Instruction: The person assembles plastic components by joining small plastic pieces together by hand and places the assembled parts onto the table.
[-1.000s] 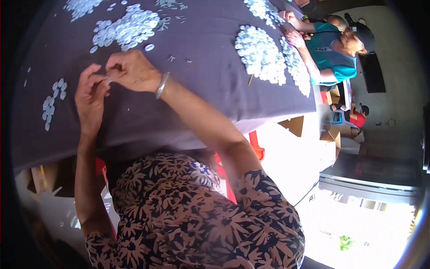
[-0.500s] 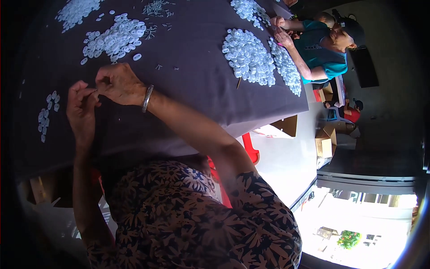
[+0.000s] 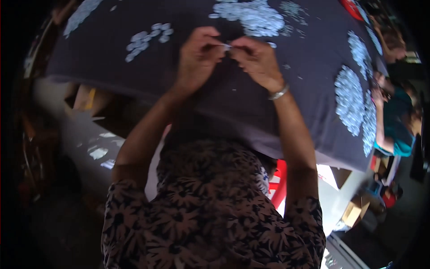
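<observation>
Over the dark tablecloth (image 3: 242, 101), my left hand (image 3: 197, 60) and my right hand (image 3: 259, 62) come fingertip to fingertip, each closed in a pinch. Between them is a small whitish piece (image 3: 227, 46), blurred and too small to identify. A silver bracelet (image 3: 280, 93) circles my right wrist. Just beyond my right hand lies a heap of white oval pieces (image 3: 260, 20), with one loose white piece (image 3: 272, 45) near my fingers. To the left of my left hand sits a small group of similar white ovals (image 3: 141, 42).
Thin small pieces (image 3: 293, 11) lie scattered right of the heap. Another white pile (image 3: 83, 17) is at the far left. More white piles (image 3: 349, 101) lie at the right, beside a person in a teal shirt (image 3: 398, 123). Cardboard boxes (image 3: 356, 210) stand on the floor.
The view has swung, so the table and my hands now appear nearer the middle and more upright. My hands stay pinched together; a small whitish piece now shows between them.
</observation>
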Tool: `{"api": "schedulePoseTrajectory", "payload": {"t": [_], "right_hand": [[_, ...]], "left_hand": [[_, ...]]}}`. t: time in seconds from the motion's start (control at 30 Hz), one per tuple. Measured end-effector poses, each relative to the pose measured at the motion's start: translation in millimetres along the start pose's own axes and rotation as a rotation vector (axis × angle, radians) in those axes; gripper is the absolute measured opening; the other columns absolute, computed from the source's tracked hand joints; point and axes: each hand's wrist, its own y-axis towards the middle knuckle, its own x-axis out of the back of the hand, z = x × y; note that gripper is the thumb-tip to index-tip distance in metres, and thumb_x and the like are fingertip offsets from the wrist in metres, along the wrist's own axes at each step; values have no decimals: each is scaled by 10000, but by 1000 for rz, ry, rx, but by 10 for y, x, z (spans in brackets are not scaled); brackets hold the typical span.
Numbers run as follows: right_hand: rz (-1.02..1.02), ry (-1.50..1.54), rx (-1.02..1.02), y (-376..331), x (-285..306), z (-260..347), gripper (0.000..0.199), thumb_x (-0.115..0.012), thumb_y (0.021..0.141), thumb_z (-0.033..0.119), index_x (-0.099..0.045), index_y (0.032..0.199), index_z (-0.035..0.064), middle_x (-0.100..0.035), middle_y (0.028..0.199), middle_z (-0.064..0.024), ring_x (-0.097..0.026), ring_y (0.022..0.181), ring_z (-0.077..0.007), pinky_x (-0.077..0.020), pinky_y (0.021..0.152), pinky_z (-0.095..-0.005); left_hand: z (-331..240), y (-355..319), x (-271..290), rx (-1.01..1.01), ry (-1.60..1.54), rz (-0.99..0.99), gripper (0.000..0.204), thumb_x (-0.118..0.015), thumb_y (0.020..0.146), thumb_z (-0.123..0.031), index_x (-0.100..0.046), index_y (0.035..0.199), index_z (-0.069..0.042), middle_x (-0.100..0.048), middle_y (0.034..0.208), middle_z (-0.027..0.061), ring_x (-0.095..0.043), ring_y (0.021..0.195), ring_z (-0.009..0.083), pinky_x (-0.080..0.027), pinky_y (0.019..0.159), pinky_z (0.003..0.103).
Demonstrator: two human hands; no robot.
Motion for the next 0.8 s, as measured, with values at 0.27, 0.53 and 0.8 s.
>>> {"api": "schedulePoseTrajectory", "payload": {"t": [0.27,0.53,0.8], "right_hand": [[50,127,-39,37,-54,50,111,-615,895,125,-672,959,54,-609,728,36,-477,554,2,-396,475,-148],[32,89,-33,21,-35,72,100,-613,888,101,-678,939,46,-610,723,21,-477,551,-8,-394,477,-156],[-590,-231,239,134,542,-111,90,-627,872,79,-673,910,11,-650,753,-4,-568,646,-64,-461,584,-198]], "left_hand": [[-149,-4,43,147,62,-19,238,-647,829,7,-592,1060,24,-622,991,46,-610,743,75,-514,652,209],[-180,28,49,179,71,34,311,-657,830,-7,-557,1125,3,-657,795,23,-594,711,52,-489,638,194],[-176,43,54,257,82,19,156,-629,853,-7,-631,1005,28,-564,1141,45,-612,782,100,-516,685,233]]}}
